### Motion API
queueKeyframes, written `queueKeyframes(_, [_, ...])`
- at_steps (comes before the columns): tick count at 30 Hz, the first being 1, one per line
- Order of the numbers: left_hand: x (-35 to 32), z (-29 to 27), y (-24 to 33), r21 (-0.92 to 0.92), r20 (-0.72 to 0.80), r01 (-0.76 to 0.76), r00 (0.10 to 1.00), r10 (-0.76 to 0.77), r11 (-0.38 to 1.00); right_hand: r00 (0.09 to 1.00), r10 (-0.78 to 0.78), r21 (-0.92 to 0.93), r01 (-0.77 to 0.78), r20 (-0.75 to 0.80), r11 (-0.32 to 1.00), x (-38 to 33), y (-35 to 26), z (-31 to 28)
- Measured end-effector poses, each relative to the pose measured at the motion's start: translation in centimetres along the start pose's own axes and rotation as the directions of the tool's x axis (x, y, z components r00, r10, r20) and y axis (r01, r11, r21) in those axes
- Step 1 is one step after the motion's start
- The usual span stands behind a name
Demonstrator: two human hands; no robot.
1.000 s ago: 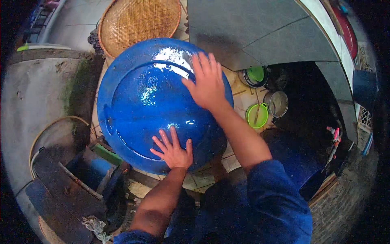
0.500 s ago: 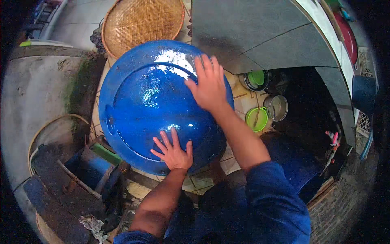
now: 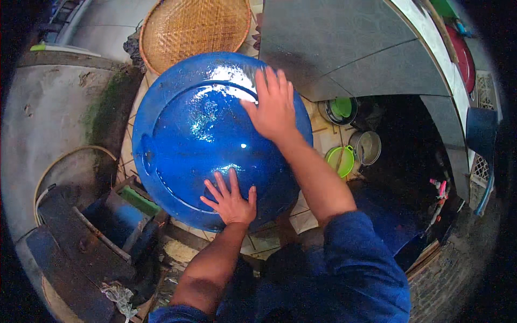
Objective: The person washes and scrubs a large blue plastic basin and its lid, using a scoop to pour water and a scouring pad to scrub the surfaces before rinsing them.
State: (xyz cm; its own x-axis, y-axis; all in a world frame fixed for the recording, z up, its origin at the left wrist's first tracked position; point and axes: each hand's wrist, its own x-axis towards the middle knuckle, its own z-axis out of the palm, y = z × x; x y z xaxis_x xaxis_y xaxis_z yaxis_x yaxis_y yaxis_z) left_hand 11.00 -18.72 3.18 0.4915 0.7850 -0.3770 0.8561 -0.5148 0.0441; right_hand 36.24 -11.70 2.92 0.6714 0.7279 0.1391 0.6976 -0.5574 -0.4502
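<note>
A large round blue plastic lid or drum bottom, wet and shiny with dark specks, fills the middle of the view. A raised ring runs inside its rim, with a notch on the left side. My left hand rests on the near part of the blue surface, fingers spread. Towards its far right edge lies my right hand, palm down and fingers stretched out, slightly blurred at the tips. Neither hand holds anything. What is beneath the blue disc is hidden.
A round woven bamboo tray lies beyond the blue disc. To the right are a green basin, a metal pot and a grey tiled counter. A mossy concrete wall and a dark box-like object stand left.
My right hand has slid slightly left across the blue surface. My left hand stays nearly in place. The whole view has shifted a little.
</note>
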Motion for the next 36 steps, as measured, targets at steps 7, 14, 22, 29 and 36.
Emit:
queueKeyframes(7, [-0.2,0.2,-0.3,-0.059,0.01,0.012,1.0,-0.012,0.998,0.998,0.023,-0.165,-0.032,-0.053,0.986,-5.4,2.5,-1.9])
queueKeyframes(14, [0.1,-0.6,-0.3,-0.099,0.082,0.013,0.997,-0.005,0.995,0.991,-0.029,-0.028,0.033,0.13,0.999,9.8,-5.7,3.6])
queueKeyframes(22, [0.1,-0.5,-0.4,-0.095,0.119,0.041,0.993,-0.029,0.995,0.946,-0.323,0.062,0.322,0.007,0.945,8.8,-9.6,7.2])
queueKeyframes(29, [-0.2,0.2,-0.3,-0.146,0.03,-0.005,1.0,0.01,0.989,0.91,0.304,-0.044,-0.304,0.281,0.952,9.9,3.2,2.7])
queueKeyframes(36, [-0.1,0.3,-0.6,-0.184,0.064,0.0,0.998,0.012,0.983,0.967,-0.085,-0.237,0.143,0.239,0.961,14.2,-7.4,6.3])
